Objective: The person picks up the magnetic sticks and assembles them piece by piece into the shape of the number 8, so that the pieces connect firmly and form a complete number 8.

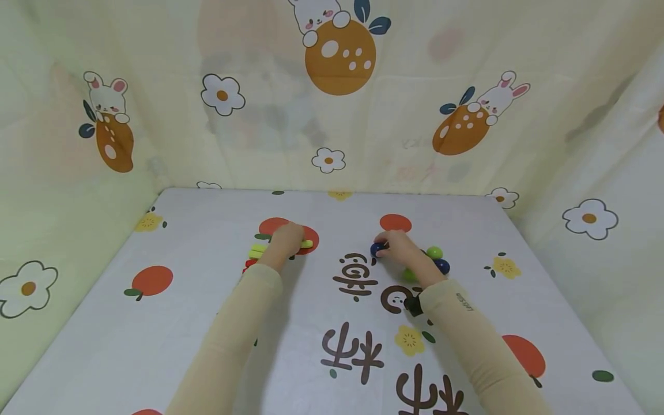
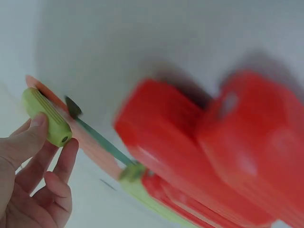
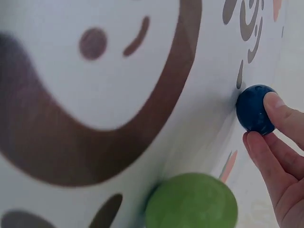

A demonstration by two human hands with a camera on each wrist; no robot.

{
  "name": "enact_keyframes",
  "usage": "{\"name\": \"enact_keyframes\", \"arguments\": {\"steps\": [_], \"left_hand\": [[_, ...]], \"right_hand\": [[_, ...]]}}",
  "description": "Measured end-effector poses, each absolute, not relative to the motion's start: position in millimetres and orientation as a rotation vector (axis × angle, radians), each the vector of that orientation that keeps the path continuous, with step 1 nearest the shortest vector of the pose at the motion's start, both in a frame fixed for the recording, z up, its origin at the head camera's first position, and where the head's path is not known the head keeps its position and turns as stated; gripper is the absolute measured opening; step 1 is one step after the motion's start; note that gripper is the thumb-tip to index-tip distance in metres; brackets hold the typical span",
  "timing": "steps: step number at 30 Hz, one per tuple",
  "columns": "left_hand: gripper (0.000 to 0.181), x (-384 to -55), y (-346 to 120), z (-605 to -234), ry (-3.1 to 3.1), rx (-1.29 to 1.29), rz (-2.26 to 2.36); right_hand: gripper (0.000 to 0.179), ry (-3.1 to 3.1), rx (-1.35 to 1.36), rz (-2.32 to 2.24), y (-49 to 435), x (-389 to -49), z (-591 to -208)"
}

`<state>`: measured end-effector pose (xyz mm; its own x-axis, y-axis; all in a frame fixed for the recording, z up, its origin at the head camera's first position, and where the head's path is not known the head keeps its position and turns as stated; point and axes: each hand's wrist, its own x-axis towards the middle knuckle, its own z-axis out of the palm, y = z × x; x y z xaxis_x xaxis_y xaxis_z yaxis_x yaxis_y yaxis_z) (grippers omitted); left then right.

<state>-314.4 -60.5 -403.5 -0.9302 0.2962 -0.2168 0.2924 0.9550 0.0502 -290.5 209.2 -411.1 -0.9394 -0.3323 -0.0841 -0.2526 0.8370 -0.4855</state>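
Observation:
Between the thumb and fingers of my left hand (image 1: 287, 239) is a yellow-green ridged cylindrical bead (image 2: 53, 124), with a small hole showing in its end. Beside that hand lie more yellow-green beads (image 1: 256, 251) and red ridged beads (image 2: 175, 147), the red ones large in the left wrist view. My right hand (image 1: 403, 249) pinches a dark blue ball (image 3: 254, 110) by thumb and fingertips, close to the table surface. Behind its wrist are a green ball (image 1: 434, 252), another dark blue ball (image 1: 442, 266) and a second green ball (image 1: 409, 275), partly hidden by the arm.
A white tablecloth (image 1: 181, 323) printed with fruit, flowers and brown characters covers the table. Cream curtains (image 1: 270, 132) with rabbit prints stand at the back and both sides. A black band (image 1: 413, 305) shows at the right wrist.

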Motion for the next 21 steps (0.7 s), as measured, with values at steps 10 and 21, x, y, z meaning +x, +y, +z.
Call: {"name": "enact_keyframes", "arguments": {"steps": [10, 21], "left_hand": [[0.018, -310, -30, -405, 2.906, 0.536, 0.057], [0.023, -310, -14, -411, 2.888, 0.538, 0.114]], "right_hand": [[0.032, 2.806, -0.398, -0.839, 191, -292, -414], [0.033, 2.796, -0.355, -0.933, 174, -295, -421]]}}
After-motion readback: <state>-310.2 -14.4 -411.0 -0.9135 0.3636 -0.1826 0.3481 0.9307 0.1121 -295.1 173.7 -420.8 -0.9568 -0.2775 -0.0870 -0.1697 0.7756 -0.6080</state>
